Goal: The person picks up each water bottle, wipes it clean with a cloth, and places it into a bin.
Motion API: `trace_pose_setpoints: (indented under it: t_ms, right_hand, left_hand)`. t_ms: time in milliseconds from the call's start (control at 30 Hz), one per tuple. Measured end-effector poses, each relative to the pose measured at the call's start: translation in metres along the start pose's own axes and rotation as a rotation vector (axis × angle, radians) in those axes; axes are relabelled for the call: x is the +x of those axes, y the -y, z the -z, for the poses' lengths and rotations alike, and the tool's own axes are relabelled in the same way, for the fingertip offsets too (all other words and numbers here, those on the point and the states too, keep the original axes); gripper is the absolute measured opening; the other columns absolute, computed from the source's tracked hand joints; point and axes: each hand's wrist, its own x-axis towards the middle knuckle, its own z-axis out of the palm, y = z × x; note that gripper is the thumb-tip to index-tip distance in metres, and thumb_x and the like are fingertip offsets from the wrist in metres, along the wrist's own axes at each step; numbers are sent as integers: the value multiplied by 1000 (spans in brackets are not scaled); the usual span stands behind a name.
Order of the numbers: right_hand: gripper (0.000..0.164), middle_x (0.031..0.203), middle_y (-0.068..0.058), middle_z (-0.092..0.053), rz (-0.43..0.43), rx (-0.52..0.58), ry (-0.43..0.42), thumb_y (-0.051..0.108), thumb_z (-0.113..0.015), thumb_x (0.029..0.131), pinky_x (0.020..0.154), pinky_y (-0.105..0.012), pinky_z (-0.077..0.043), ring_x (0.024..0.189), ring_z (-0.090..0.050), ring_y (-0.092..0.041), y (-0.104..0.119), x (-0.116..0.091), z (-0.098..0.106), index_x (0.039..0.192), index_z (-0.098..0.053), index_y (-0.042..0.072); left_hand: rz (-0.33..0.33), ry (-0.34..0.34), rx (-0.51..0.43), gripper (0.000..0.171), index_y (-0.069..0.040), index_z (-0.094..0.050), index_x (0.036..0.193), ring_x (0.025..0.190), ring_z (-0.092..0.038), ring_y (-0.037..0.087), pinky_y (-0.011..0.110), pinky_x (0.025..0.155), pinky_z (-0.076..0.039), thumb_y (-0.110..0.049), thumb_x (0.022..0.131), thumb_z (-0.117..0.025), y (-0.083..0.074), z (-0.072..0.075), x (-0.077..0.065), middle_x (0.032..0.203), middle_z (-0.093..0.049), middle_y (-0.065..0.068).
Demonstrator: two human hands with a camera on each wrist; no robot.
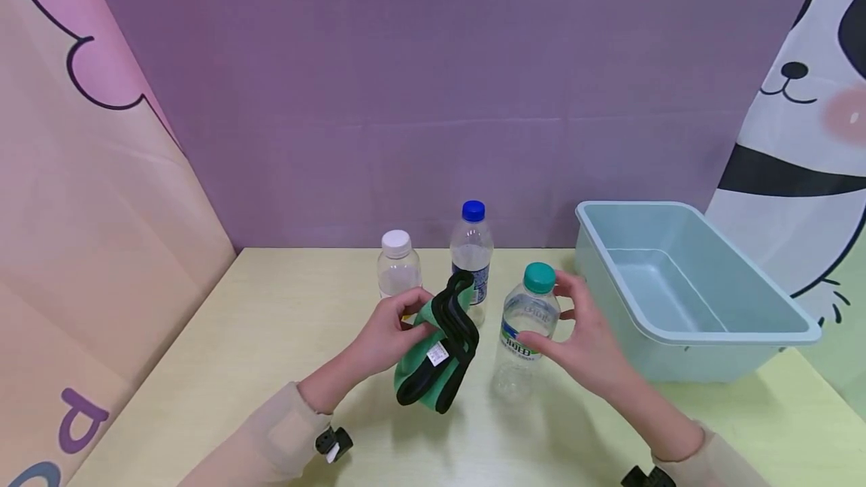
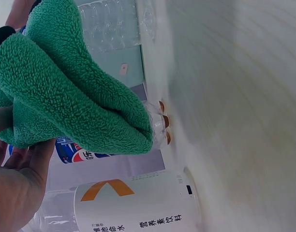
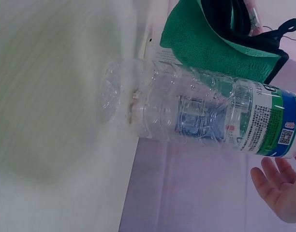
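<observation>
Teal-capped bottle (image 1: 528, 318): stands near-upright on the table (image 1: 271, 367); made of clear plastic, with a white, green and blue label bearing small print.
Left hand (image 1: 391, 329): left of the teal-capped bottle; fingers (image 1: 410, 297) drawn narrow, pinching the green cloth (image 1: 448, 340) against the thumb.
Green cloth: held above the table, just left of the teal-capped bottle; folded over, fluffy, edged in black, with a small white tag (image 1: 437, 354) on the near side.
Right hand (image 1: 587, 348): at the right side of the teal-capped bottle; fingers parted wide, thumb across the front of the label, others beside the cap and shoulder; in the right wrist view, mostly apart from the plastic, but cannot tell whether any touch.
Blue-capped bottle (image 1: 471, 254): upright, behind and left of the teal-capped bottle; partly covered by the cloth; labelled in dark blue.
White-capped bottle (image 1: 398, 275): upright, farther left of the teal-capped bottle and behind; lower part hidden by the left hand in the head view; in the left wrist view, pale-labelled with an orange mark and printed characters.
Basin (image 1: 710, 361): pale blue, rectangular, on the table to the right of the teal-capped bottle.
Purple backdrop (image 1: 473, 81): hangs behind the teal-capped bottle, beyond the table's far edge.
</observation>
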Motion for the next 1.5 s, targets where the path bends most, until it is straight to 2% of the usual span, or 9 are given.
trace_pose_setpoints:
  t_ms: [267, 367, 533, 733, 867, 1167, 1500]
  right_hand:
    - [62, 115, -5, -56, 7, 56, -31, 4, -83, 73, 72, -35, -51, 105, -54, -23, -1, -1, 1, 125, -49, 2]
    - [60, 114, -6, -57, 10, 83, -2, 3, -82, 74, 72, -32, -51, 103, -54, -21, -2, 1, 4, 125, -49, 1]
    - [58, 111, -9, -60, 8, 141, 81, -1, -78, 77, 76, -28, -51, 101, -54, -9, -10, 4, 12, 128, -50, -1]
    - [56, 115, -16, -61, 52, 211, 153, -6, -75, 78, 80, -27, -51, 104, -56, -3, -18, 6, 20, 128, -48, -4]
    - [54, 117, -17, -60, 56, 221, 183, -5, -74, 80, 82, -27, -51, 105, -56, -3, -19, 7, 23, 127, -48, -4]
    - [49, 116, -18, -60, 97, 227, 190, -6, -74, 80, 81, -27, -52, 106, -57, -5, -23, 9, 21, 123, -49, -4]
    - [47, 115, -18, -61, 106, 243, 190, -7, -73, 81, 81, -28, -52, 105, -58, -6, -24, 8, 20, 122, -50, -4]
  left_hand:
    - [0, -3, 6, 13, -1, -61, 100, 88, -59, 24, 29, 72, -55, 5, 89, -62, 0, -1, 0, 98, -66, 12]
    - [1, -2, 7, 13, -1, -61, 100, 88, -60, 24, 29, 73, -55, 5, 89, -62, 0, -1, 0, 99, -67, 12]
    - [-17, -2, -6, 14, -1, -62, 101, 88, -60, 23, 29, 73, -55, 6, 88, -62, 0, -2, 3, 99, -67, 13]
    - [-59, 7, -19, 14, -1, -62, 101, 85, -60, 21, 29, 71, -55, 6, 88, -62, -4, -7, 10, 97, -67, 12]
    - [-106, 19, -15, 14, 0, -61, 100, 85, -59, 21, 30, 71, -55, 7, 88, -62, -12, -9, 16, 98, -67, 13]
    - [-213, 25, 42, 15, -1, -62, 103, 88, -60, 19, 30, 70, -56, 2, 89, -64, -32, -14, 34, 99, -68, 11]
    - [-186, 58, 78, 15, -2, -63, 104, 85, -55, 19, 28, 69, -53, 3, 89, -64, -32, -28, 41, 94, -64, 8]
